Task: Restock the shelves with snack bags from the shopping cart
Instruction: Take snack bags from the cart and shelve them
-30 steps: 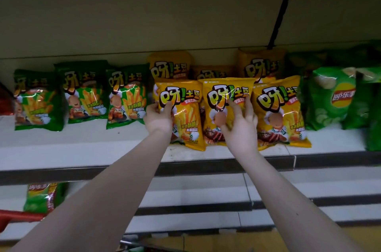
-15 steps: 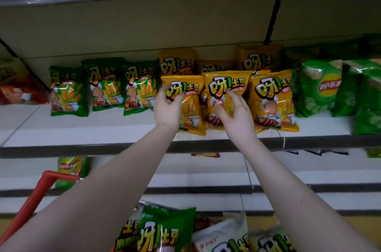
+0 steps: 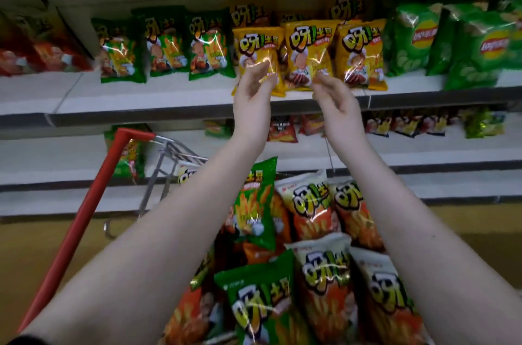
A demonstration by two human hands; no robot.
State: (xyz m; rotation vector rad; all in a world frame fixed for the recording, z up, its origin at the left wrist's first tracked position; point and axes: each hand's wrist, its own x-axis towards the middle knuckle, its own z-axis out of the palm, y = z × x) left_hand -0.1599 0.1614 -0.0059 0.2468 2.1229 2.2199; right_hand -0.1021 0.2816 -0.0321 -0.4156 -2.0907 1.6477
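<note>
We face a run of store shelving with white boards and grey front edges. On the upper shelf (image 3: 169,96) stand three yellow snack bags (image 3: 309,45) upright in a front row, side by side and touching, with more yellow bags behind them. To their left stand three green bags (image 3: 166,45), and further left some red bags (image 3: 42,54), which are blurred. To their right are larger green chip bags (image 3: 415,37). The lower shelf (image 3: 70,158) carries small packets (image 3: 282,130) towards the right. A strip of yellowish floor (image 3: 466,220) shows beneath the shelving.

Near us is the shopping cart (image 3: 84,217), with its red handle at the left, and its basket is piled with cart bags (image 3: 324,274) in green and in white and orange.

Our left hand (image 3: 252,90) is raised in front of the leftmost yellow bag, fingers loosely bent and gripping nothing. We cannot tell whether its fingertips touch the bag. Our right hand (image 3: 337,102) hangs just before the middle yellow bag, fingers slackly curled and holding nothing.
</note>
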